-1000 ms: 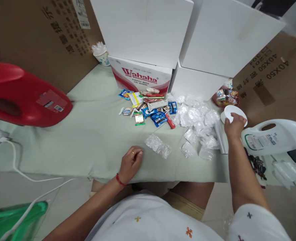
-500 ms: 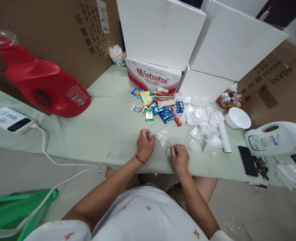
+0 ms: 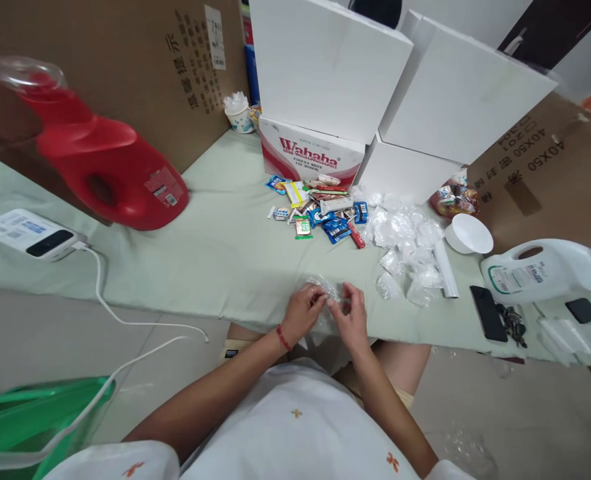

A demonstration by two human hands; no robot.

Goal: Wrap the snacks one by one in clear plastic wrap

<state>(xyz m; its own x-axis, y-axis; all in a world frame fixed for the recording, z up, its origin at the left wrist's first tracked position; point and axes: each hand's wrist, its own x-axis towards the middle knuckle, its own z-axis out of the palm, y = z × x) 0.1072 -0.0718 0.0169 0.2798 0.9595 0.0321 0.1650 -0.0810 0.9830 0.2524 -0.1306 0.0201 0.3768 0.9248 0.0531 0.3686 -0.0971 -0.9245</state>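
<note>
Left hand: the left hand [image 3: 303, 312], a red cord at its wrist, is curled with its fingertips pinched on the left part of a small clear crinkled plastic bag [image 3: 325, 293].
Right hand: the right hand [image 3: 351, 315] is closed in the same way on the right part of that bag, the fingertips of the two hands almost meeting.
Clear bag: it sits between the two hands at the near edge of the pale green cloth-covered table [image 3: 215, 253], well in front of the red and white Wahaha carton [image 3: 310, 155]; whether it rests on the cloth or is lifted off it cannot be told.
Snack packets: a heap of small colourful wrapped snack packets [image 3: 320, 210] lies just in front of the Wahaha carton.
Spare bags: a pile of small clear plastic bags [image 3: 405, 247] lies to the right of the carton's front, beside the snacks.
Bowl: a white round bowl [image 3: 469, 233] stands further right of the carton, past the pile of bags.
White jug: a white plastic jug with a handle [image 3: 540, 270] lies on its side far to the right of the carton.
Phone: a black phone [image 3: 488, 304] lies flat in front of that jug.
Red jug: a big red plastic jug [image 3: 110, 167] lies on its side well to the left of the carton.
White boxes: two large white boxes [image 3: 390, 87] sit above and beside the carton.
</note>
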